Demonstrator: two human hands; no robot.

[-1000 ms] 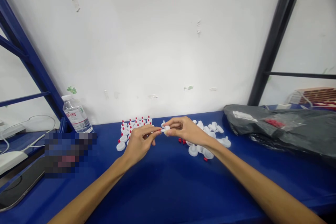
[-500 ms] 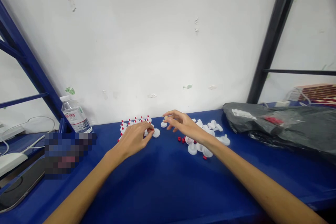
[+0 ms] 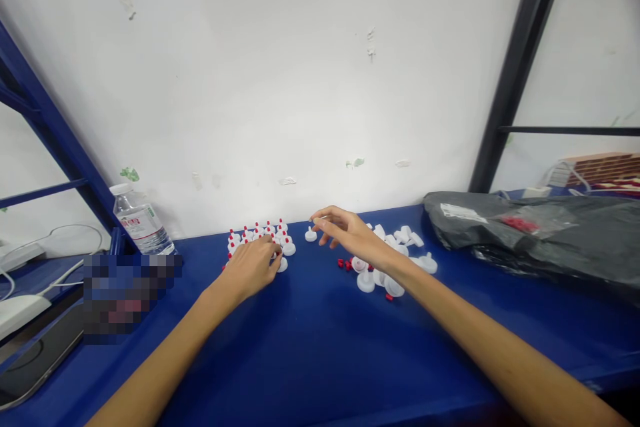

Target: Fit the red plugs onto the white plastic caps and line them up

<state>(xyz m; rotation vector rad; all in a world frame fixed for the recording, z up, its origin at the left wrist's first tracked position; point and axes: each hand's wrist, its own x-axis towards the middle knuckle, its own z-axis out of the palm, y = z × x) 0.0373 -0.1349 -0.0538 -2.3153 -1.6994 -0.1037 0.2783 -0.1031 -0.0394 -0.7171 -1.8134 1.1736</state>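
My left hand (image 3: 254, 264) curls over a white cap (image 3: 283, 266) at the red-tipped rows (image 3: 258, 233); can't tell if it pinches. Right hand (image 3: 346, 233): fingers parted, empty, above worktop (image 3: 320, 347). Cap likely light, stiff, slick; hold by rim.

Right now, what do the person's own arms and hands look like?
Both are bare: the left hand and the right hand show no glove or ring, and the slim forearms show no sleeve, watch, bracelet, cable or marking. The upper arms are out of view.
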